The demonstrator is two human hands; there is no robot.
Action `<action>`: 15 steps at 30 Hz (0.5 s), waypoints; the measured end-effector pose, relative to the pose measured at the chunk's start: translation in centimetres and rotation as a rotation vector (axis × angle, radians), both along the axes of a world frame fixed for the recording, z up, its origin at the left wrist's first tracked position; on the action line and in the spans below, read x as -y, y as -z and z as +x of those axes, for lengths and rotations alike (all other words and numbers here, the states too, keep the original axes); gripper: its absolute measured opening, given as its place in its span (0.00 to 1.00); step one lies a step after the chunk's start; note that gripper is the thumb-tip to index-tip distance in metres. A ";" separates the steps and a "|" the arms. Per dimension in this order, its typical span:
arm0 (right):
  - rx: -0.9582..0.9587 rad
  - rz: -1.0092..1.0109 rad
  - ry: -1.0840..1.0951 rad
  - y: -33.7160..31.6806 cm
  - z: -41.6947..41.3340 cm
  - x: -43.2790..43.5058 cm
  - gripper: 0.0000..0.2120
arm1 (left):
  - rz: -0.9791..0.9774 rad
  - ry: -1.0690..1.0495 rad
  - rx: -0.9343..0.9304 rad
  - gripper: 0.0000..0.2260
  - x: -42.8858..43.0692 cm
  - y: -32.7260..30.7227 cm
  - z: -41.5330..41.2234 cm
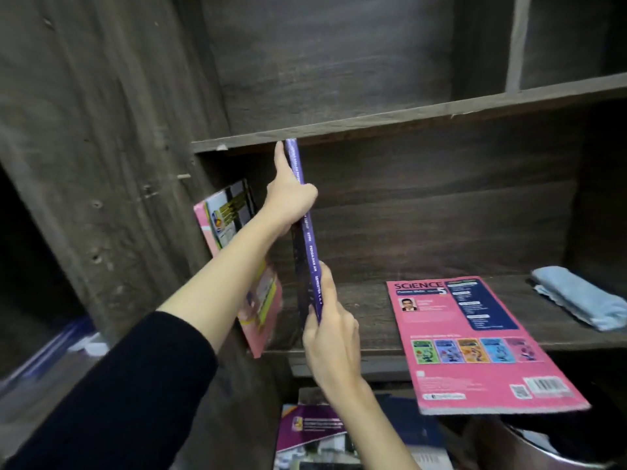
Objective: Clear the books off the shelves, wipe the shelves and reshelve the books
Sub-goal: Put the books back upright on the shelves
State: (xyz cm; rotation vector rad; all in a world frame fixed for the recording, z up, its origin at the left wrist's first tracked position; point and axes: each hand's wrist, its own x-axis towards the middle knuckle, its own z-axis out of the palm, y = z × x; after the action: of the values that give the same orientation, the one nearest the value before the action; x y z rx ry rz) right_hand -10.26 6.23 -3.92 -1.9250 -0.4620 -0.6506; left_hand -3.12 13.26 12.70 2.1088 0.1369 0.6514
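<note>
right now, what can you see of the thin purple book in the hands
The thin purple paperback book stands upright, slightly tilted, spine outward with white lettering, in the dark wooden shelf bay. Its top reaches the upper shelf board. The left hand grips it high, index finger along the spine; the right hand pinches its lower end.

- Three books are counted at the lower shelf [369, 300]: one purple book [310, 252] upright, one pink book [224, 215] at the left end, one Science book [475, 340] flat over the front edge.
- One blue cloth [580, 296] is counted at the right end.
- Two shelves are counted, the upper shelf [407, 118] included.
- Two hands are counted: left hand [291, 198], right hand [330, 337].
- Below, one purple cover [305, 429] is made out; the others cannot be counted.
</note>
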 end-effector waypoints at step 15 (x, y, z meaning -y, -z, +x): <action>0.170 -0.053 -0.087 3.3 -0.6 -7.6 0.39 | 0.220 -0.155 0.146 0.33 -7.1 1.8 -7.5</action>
State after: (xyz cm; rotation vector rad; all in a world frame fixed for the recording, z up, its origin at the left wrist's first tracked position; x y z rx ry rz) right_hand -10.85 13.86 -7.19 -1.8965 -0.6717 -0.7548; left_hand -10.61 20.40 10.86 2.2663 0.1543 0.9473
